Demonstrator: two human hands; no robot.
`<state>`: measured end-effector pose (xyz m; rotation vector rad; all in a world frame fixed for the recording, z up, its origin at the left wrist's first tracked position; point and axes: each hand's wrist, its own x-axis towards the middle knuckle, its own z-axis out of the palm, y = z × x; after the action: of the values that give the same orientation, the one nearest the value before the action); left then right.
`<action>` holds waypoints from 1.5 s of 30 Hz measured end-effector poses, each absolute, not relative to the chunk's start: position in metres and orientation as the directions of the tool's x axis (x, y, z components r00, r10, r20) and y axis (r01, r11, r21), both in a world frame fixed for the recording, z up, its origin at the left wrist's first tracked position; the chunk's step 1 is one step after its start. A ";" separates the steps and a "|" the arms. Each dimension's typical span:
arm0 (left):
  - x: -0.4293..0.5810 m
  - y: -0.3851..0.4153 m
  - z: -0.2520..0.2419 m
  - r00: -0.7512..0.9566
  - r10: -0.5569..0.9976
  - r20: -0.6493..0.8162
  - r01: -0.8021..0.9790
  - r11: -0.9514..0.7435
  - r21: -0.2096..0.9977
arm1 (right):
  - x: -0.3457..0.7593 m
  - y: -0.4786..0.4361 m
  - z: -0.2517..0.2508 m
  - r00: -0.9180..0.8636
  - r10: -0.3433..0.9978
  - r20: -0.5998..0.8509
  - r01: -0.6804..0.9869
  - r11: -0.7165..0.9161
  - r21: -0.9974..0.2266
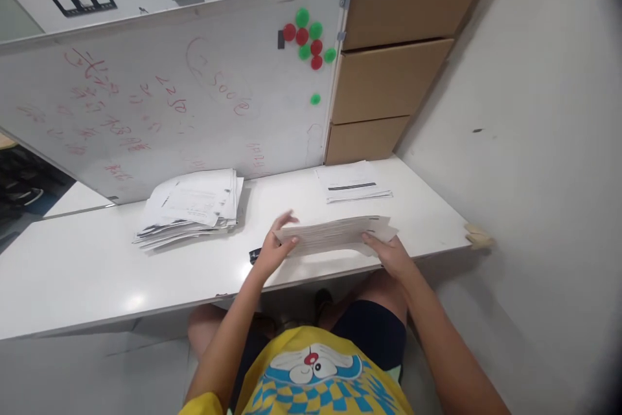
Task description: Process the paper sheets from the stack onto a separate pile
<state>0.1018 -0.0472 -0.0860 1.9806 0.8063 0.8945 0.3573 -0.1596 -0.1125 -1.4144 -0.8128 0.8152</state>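
A stack of printed paper sheets point(335, 234) lies near the front edge of the white table point(97, 272). My left hand point(276, 243) grips its left end, thumb under and fingers over the top, slightly blurred. My right hand point(391, 253) holds the stack's right end, fingers tucked under the corner. A small dark object point(255, 254) lies on the table just left of my left hand, partly hidden by it.
A messy pile of papers point(192, 206) sits left of centre. A thin set of sheets point(357, 183) lies at the back right. A leaning whiteboard point(170, 91) with red writing and magnets point(308, 39) backs the table. Cardboard boxes point(389, 78) stand right; a wall is beyond.
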 end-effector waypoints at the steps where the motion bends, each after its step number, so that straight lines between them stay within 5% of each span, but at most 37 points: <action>1: 0.106 -0.042 -0.085 0.642 0.728 0.240 0.179 -0.446 0.877 | 0.364 -0.158 -0.115 0.479 0.878 0.001 0.015 -0.007 -1.000; 3: 0.113 -0.037 -0.084 0.710 0.671 0.215 0.140 -0.433 0.890 | 0.372 -0.154 -0.117 0.418 0.908 -0.040 0.036 -0.060 -0.998; 7: 0.123 -0.044 -0.090 0.561 0.764 0.318 0.068 -0.426 0.902 | 0.380 -0.151 -0.112 0.376 0.924 -0.066 0.086 -0.106 -0.991; 11: 0.127 -0.053 -0.103 0.488 0.837 0.246 0.018 -0.291 0.957 | 0.383 -0.154 -0.119 0.435 0.900 0.025 0.110 -0.025 -0.994; 22: 0.122 -0.060 -0.118 0.545 0.836 0.059 -0.050 -0.038 0.998 | 0.372 -0.166 -0.165 0.449 0.887 -0.105 -0.060 -0.088 -0.994; 28: 0.120 -0.079 -0.097 0.399 0.903 0.156 -0.327 -0.019 0.945 | 0.376 -0.192 -0.159 0.396 0.890 -0.227 -0.060 -0.222 -0.973; 30: 0.107 -0.074 -0.088 0.375 0.902 0.212 -0.223 -0.134 0.966 | 0.374 -0.200 -0.158 0.343 0.894 -0.290 -0.062 -0.286 -0.956; 32: 0.089 -0.062 -0.085 0.409 0.875 0.257 0.061 -0.307 0.950 | 0.369 -0.204 -0.158 0.326 0.892 -0.314 -0.077 -0.306 -0.949; 36: 0.058 -0.040 -0.100 0.596 0.761 0.257 0.548 -0.619 0.563 | 0.357 -0.200 -0.157 0.320 0.893 -0.316 -0.124 -0.291 -0.949; 39: 0.051 -0.034 -0.116 0.678 0.704 0.212 0.587 -0.692 0.419 | 0.354 -0.196 -0.156 0.304 0.891 -0.337 -0.140 -0.308 -0.941; 45: 0.052 -0.033 -0.127 0.708 0.690 0.150 0.591 -0.695 0.410 | 0.364 -0.207 -0.162 0.347 0.863 -0.367 -0.176 -0.324 -0.929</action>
<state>0.0522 -0.0328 -0.1267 2.5845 1.0023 0.4199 0.3639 -0.2066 -0.1617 -1.5341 -0.6461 1.2113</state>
